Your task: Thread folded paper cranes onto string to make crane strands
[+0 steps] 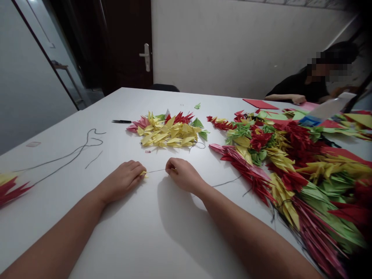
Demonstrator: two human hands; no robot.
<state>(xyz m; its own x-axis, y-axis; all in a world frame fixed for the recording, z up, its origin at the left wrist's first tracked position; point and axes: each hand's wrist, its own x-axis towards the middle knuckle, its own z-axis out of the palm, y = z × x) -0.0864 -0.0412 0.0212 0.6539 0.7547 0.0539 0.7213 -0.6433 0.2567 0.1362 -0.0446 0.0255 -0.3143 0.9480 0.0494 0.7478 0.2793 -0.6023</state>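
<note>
My left hand [124,180] rests low over the white table, its fingers closed on a small yellow folded-paper piece [143,174]. A thin dark string [157,171] runs taut from that piece to my right hand [183,174], which pinches it between thumb and fingertips. More string [228,182] shows beyond my right wrist. Just past both hands lies a pile of yellow folded-paper pieces [171,133], with red, pink and green ones along its back and sides. A loop of string [200,145] sticks out of the pile's near right edge.
Strung red, green, yellow and pink paper pieces [261,151] heap up on the right. Grey cords [66,155] lead left to a red and yellow paper bunch [13,190]. A black pen-like object [121,121] lies behind. Another person [314,77] sits far right, near red paper [258,104].
</note>
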